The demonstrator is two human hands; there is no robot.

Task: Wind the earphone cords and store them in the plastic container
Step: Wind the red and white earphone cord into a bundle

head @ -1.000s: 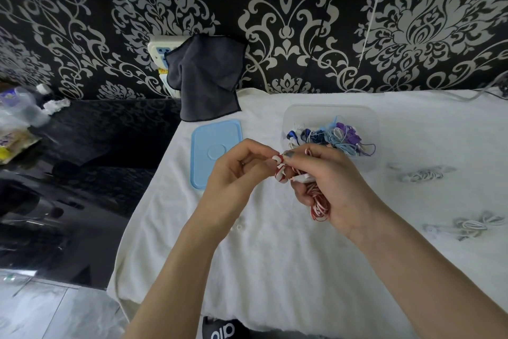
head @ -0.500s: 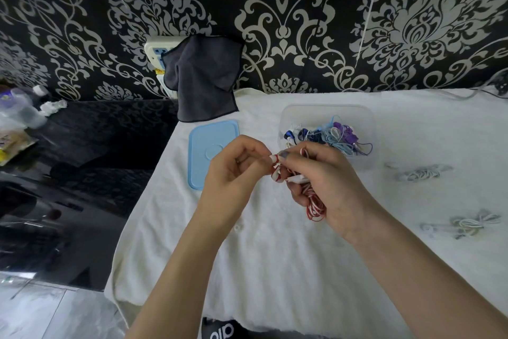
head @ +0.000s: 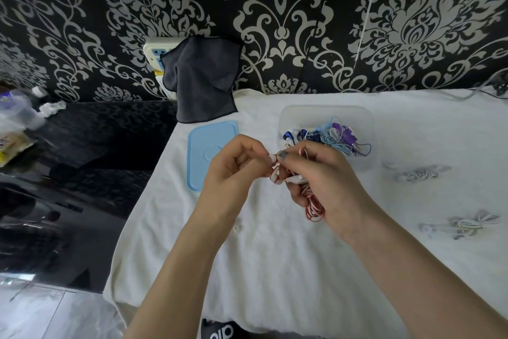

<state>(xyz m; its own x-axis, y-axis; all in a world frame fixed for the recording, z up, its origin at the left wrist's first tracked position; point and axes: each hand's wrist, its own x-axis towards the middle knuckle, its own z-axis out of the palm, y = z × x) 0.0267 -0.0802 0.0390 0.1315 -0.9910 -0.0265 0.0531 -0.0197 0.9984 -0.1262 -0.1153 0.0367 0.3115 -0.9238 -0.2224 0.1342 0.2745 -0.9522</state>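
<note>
A red-and-white earphone cord (head: 313,208) hangs in a coiled bundle from my right hand (head: 327,182), whose fingers curl round it. My left hand (head: 233,171) pinches the cord's earbud end (head: 275,173) just left of the right thumb. Both hands hover above the white cloth, in front of the clear plastic container (head: 365,119), which holds several wound blue and purple earphones (head: 330,136). Two white earphone bundles lie on the cloth at right, one (head: 417,173) near the container and one (head: 467,224) nearer me.
The container's light blue lid (head: 203,154) lies flat left of the hands. A dark grey cloth (head: 203,77) hangs over a wall socket behind it. The white towel-covered table (head: 275,270) ends at left beside a glossy black surface (head: 68,160) with clutter.
Both hands stay together on the red-and-white cord with only small finger shifts; the hanging loops sit slightly lower under the right hand.
</note>
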